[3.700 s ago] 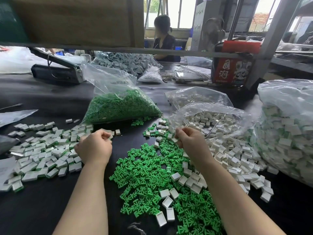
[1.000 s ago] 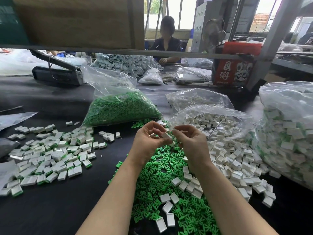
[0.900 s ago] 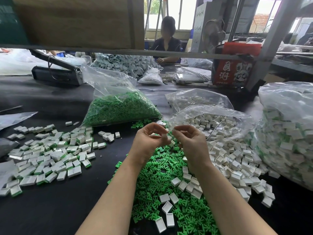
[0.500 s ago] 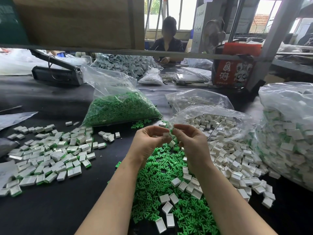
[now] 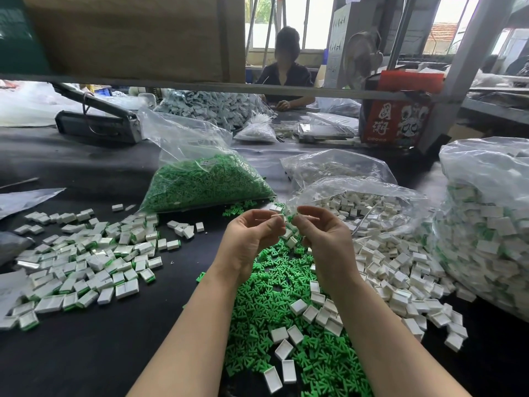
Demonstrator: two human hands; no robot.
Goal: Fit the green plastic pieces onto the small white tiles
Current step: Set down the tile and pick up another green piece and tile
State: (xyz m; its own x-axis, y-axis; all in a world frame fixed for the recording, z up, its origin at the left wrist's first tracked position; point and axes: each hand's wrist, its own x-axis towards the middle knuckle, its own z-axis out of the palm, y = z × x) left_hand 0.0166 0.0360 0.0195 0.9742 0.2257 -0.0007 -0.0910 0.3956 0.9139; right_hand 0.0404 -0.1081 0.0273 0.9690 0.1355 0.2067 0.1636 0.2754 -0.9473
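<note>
behind hands (image 5: 286, 233), green-piece bag (image 5: 206, 184)

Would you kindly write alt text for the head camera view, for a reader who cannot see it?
Two bare hands meet above a black worktable: the left hand pinches a small white tile, the right hand close beside it. Below lie loose green plastic pieces; a pile of fitted tiles is at left, bags of parts behind.

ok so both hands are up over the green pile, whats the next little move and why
Probably press the two pinched parts together. The left hand pinches a small white tile at its fingertips, and the right hand is raised close beside it, fingers pinched. What the right hand holds is too small to tell, likely a green piece.
</note>
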